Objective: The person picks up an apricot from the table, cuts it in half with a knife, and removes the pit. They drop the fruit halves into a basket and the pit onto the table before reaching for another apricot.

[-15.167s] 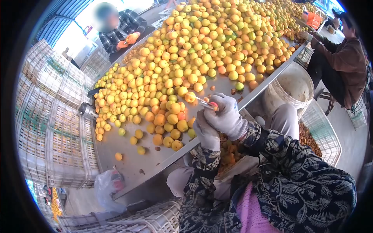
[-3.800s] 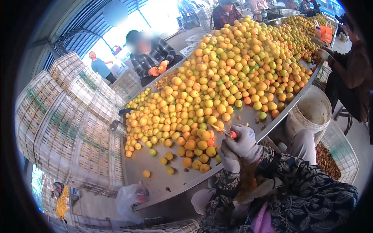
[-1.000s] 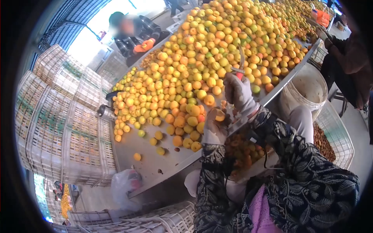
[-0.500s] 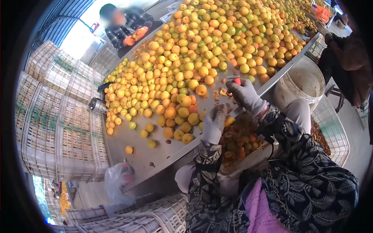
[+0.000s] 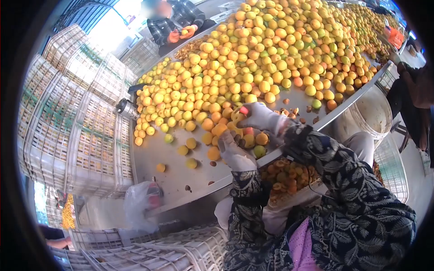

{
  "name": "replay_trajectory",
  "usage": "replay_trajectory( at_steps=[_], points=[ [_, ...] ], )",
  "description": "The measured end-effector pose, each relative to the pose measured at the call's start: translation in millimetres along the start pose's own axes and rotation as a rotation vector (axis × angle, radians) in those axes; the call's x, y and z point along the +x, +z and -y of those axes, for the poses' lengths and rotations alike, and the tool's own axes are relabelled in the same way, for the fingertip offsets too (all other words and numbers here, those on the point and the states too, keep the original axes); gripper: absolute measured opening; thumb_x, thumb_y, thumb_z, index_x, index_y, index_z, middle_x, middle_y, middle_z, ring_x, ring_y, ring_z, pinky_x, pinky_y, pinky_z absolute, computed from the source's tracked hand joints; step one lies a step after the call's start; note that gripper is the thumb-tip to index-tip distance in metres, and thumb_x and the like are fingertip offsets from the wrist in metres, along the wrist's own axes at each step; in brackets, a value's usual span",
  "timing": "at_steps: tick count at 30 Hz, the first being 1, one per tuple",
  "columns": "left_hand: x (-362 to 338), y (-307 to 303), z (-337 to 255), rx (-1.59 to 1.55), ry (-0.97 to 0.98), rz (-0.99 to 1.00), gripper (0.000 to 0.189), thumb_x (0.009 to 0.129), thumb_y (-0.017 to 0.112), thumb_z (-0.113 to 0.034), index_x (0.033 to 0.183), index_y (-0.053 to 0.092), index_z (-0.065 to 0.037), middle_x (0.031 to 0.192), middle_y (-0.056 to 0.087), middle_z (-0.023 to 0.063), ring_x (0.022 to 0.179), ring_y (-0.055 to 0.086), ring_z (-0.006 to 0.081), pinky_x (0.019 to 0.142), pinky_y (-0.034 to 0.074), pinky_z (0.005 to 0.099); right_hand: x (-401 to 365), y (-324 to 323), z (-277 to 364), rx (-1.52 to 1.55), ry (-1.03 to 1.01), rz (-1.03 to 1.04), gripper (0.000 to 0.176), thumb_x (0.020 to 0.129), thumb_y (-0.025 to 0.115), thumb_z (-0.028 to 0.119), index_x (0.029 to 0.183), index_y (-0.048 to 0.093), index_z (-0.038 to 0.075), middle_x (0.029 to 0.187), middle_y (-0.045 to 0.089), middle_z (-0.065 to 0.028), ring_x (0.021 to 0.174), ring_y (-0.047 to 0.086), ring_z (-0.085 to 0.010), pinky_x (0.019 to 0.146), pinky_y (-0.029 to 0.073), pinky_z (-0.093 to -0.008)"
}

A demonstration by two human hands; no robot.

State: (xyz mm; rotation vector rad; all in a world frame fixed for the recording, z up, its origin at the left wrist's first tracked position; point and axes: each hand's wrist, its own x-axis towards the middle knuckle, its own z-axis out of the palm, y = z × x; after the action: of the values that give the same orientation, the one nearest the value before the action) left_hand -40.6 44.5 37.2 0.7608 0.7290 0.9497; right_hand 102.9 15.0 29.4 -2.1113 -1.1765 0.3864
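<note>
A pile of yellow-orange apricots point(image 5: 266, 58) covers much of the metal table point(image 5: 149, 165). My gloved right hand point(image 5: 261, 118) reaches over the near edge of the pile, closed round a small tool whose red handle point(image 5: 244, 110) shows at the fingers; its working end is hidden. Lower and to the left, my gloved left hand point(image 5: 235, 151) rests among the apricots, fingers apart and dark at the tips. A loose cluster of apricots point(image 5: 248, 141) lies between the two hands. Split apricot pieces and pits point(image 5: 285, 111) are on the table right of my right hand.
Below the table edge a container holds opened apricots point(image 5: 287, 174). A white bucket point(image 5: 370, 110) stands to the right, near another person. Stacked plastic crates point(image 5: 54, 135) line the left side. Across the table a person in orange gloves point(image 5: 187, 31) handles fruit.
Both hands have moved from the table's near edge onto the apricots, and apart from each other. Several apricots now lie closer to the edge. The view has shifted slightly.
</note>
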Motion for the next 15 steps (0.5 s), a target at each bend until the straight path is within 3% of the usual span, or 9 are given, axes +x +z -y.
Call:
replay_trajectory(
  at_steps=[2,3,4,5,6,8,9,12,15],
  points=[
    [-4,5,-6,0.021,-0.03,-0.093,0.036,0.093,0.053,-0.038,0.11,0.054,-0.006,0.097,0.059,0.0046,0.076,0.053,0.0143,0.071,0.045,0.0285,-29,-26,23,0.717,0.212,0.228,0.039,0.076,0.075,0.017,0.11,0.061,0.003,0.082,0.066,-0.0067,0.079,0.065,-0.0165,0.071,0.051,-0.0295],
    [-2,3,-5,0.018,-0.035,-0.095,0.036,0.093,0.053,-0.038,0.11,0.054,-0.006,0.097,0.059,0.0046,0.076,0.053,0.0143,0.071,0.045,0.0285,-47,-36,36,0.827,0.179,0.225,0.038,0.077,0.074,0.011,0.111,0.06,0.003,0.082,0.065,-0.0042,0.078,0.063,-0.0118,0.07,0.051,-0.0268],
    [2,1,-5,-0.122,-0.187,0.127,0.039,0.096,0.048,-0.041,0.11,0.055,-0.005,0.091,0.059,0.0032,0.071,0.055,0.0133,0.063,0.045,0.0271,-63,-46,48,0.937,0.143,0.218,0.036,0.078,0.072,0.004,0.113,0.06,0.002,0.081,0.065,-0.0018,0.076,0.061,-0.0072,0.07,0.05,-0.0241],
    [4,-1,-4,-0.262,-0.338,0.35,0.043,0.099,0.044,-0.044,0.11,0.056,-0.004,0.085,0.059,0.0018,0.067,0.056,0.0123,0.055,0.046,0.0256,-73,-54,52,0.943,0.128,0.295,0.035,0.077,0.073,0.003,0.109,0.06,0.0,0.086,0.066,-0.0018,0.078,0.061,-0.0081,0.072,0.051,-0.0241],
    [3,-1,-1,-0.263,-0.344,0.349,0.043,0.099,0.044,-0.044,0.11,0.056,-0.004,0.085,0.059,0.0018,0.067,0.056,0.0123,0.055,0.046,0.0256,-74,-37,35,0.952,-0.103,0.19,0.037,0.08,0.074,0.008,0.111,0.058,0.0,0.09,0.066,-0.0055,0.084,0.061,-0.0124,0.076,0.05,-0.0267],
    [-6,7,-5,-0.152,-0.261,0.406,0.047,0.099,0.041,-0.047,0.11,0.056,-0.004,0.081,0.059,0.0025,0.058,0.055,0.0123,0.045,0.041,0.0244,-88,-35,33,0.601,-0.266,-0.046,0.035,0.088,0.069,0.018,0.114,0.056,-0.001,0.094,0.065,-0.0097,0.092,0.06,-0.0165,0.081,0.049,-0.0294],
    [-12,11,-8,-0.132,-0.268,0.41,0.047,0.099,0.041,-0.047,0.107,0.057,-0.004,0.076,0.059,0.0035,0.052,0.053,0.0129,0.04,0.038,0.0231,-96,-37,32,0.6,-0.261,-0.045,0.035,0.088,0.069,0.018,0.114,0.056,-0.001,0.094,0.065,-0.0097,0.092,0.06,-0.0165,0.081,0.049,-0.0294],
    [-10,6,1,-0.087,-0.229,0.464,0.046,0.099,0.042,-0.046,0.105,0.057,-0.004,0.076,0.059,0.0043,0.053,0.054,0.0128,0.04,0.04,0.0245,-120,-55,37,0.567,-0.21,-0.14,0.037,0.095,0.057,0.029,0.117,0.053,-0.001,0.093,0.063,-0.0139,0.093,0.06,-0.0194,0.082,0.047,-0.032],
    [-12,12,3,-0.069,-0.182,0.493,0.043,0.098,0.043,-0.045,0.105,0.057,-0.005,0.078,0.059,0.0029,0.06,0.055,0.0114,0.047,0.043,0.0229,-131,-67,44,0.517,-0.095,0.017,0.037,0.1,0.047,0.032,0.114,0.053,-0.002,0.091,0.063,-0.0168,0.087,0.061,-0.0248,0.078,0.047,-0.035]
  ],
)
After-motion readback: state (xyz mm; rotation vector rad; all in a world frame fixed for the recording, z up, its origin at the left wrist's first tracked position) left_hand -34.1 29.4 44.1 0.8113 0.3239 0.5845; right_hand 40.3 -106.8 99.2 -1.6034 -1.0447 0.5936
